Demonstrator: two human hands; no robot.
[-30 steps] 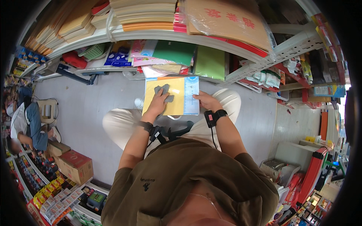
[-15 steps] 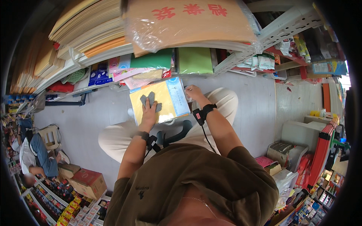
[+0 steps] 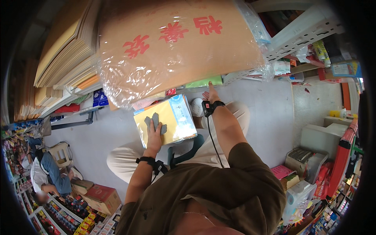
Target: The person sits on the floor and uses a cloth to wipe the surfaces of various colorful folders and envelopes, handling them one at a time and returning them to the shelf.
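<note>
A pack of yellow sheets point(image 3: 171, 131) with a blue and white strip, in a clear wrapper, lies tilted above my lap. My left hand point(image 3: 154, 140) presses a grey cloth point(image 3: 148, 121) onto it, the fingers resting over the cloth. My right hand point(image 3: 212, 94) reaches forward past the pack, fingers apart and holding nothing. Its fingertips are close to a green pack point(image 3: 201, 82) on the lower shelf; whether they touch it I cannot tell. Much of that shelf is hidden under a large brown envelope pack point(image 3: 168, 51) in loose clear film.
Stacked brown envelopes point(image 3: 64, 51) fill the upper shelf at left. A white perforated shelf post point(image 3: 301, 37) stands at right. A dark green stool edge point(image 3: 190, 150) shows between my knees. Cartons point(image 3: 102, 196) and another person point(image 3: 49, 172) are at left, plastic bins point(image 3: 301, 160) at right.
My right hand has left the pack's right side and moved forward to the lower shelf, its fingers opening. The large envelope pack now fills more of the view. My left hand stays on the cloth.
</note>
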